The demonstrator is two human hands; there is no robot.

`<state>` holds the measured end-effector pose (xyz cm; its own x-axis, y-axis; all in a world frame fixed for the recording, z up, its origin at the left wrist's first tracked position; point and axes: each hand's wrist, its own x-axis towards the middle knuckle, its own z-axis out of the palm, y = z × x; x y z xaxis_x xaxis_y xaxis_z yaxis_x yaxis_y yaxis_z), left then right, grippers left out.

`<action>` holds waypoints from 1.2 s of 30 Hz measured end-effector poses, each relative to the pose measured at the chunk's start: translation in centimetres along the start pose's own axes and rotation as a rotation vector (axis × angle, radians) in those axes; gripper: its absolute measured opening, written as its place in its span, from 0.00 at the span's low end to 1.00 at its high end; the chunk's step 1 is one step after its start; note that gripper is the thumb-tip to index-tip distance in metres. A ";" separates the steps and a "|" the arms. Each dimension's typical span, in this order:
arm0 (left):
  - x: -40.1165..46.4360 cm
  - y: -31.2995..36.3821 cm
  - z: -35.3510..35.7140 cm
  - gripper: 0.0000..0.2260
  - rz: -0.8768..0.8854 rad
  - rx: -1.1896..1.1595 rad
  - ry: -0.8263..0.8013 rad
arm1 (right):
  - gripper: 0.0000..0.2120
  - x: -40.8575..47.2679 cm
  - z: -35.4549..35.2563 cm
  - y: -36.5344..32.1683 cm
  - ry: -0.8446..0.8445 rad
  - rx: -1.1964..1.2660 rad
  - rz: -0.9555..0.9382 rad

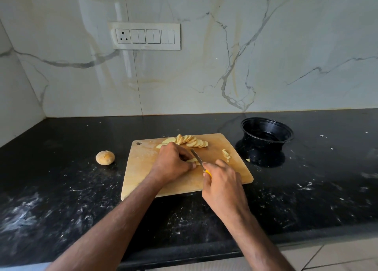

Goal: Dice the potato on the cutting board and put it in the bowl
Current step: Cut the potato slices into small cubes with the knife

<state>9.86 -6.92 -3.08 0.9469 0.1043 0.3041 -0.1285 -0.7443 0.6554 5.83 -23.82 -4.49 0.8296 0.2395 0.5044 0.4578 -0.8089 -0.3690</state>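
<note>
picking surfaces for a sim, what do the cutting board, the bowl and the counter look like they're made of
Cutting board: looks like wood, pale tan and matte, with faint grain and a hanging hole in one corner.
Bowl: probably thin plastic, glossy black, with ribbed walls and a rolled rim.
Counter: seems polished black stone, granite perhaps, with white flecks and a reflection of the bowl.

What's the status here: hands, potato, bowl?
Left hand pins potato slices; right hand grips knife. Few diced pieces on cutting board. Black bowl empty. Nothing blocking.
</note>
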 end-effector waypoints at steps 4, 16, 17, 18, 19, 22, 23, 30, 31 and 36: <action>0.1 0.0 0.0 0.11 -0.009 -0.012 -0.005 | 0.13 0.1 0.1 0.0 -0.020 -0.012 -0.013; -0.1 0.4 0.2 0.11 -0.039 0.029 0.013 | 0.15 -0.1 0.5 0.5 -0.123 -0.071 -0.040; -0.1 0.4 0.2 0.11 -0.045 0.027 0.014 | 0.14 -0.1 0.4 0.5 -0.126 -0.074 -0.045; -0.2 0.4 0.2 0.10 -0.049 0.027 0.013 | 0.14 -0.2 0.4 0.5 -0.127 -0.075 -0.049; -0.2 0.4 0.2 0.10 -0.050 0.028 0.012 | 0.14 -0.2 0.3 0.5 -0.125 -0.074 -0.054; -0.3 0.3 0.2 0.10 -0.044 0.037 0.011 | 0.13 -0.2 0.3 0.4 -0.115 -0.073 -0.066; -0.3 0.3 0.2 0.10 -0.041 0.039 0.017 | 0.12 -0.3 0.3 0.4 -0.113 -0.077 -0.067; 0.0 0.0 0.5 0.08 -0.045 0.046 0.034 | 0.12 -1.4 -0.3 0.8 -0.056 -0.063 -0.011; -0.1 -0.1 0.4 0.09 -0.037 0.041 0.028 | 0.13 -1.4 -0.3 0.7 -0.047 -0.068 -0.002; -0.2 -0.2 0.2 0.11 -0.026 0.041 0.033 | 0.12 -1.2 -0.7 0.7 -0.008 -0.075 0.066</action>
<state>9.75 -6.93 -3.46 0.9396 0.1446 0.3103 -0.0916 -0.7674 0.6346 4.91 -25.07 -4.81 0.8598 0.1887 0.4744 0.3774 -0.8607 -0.3418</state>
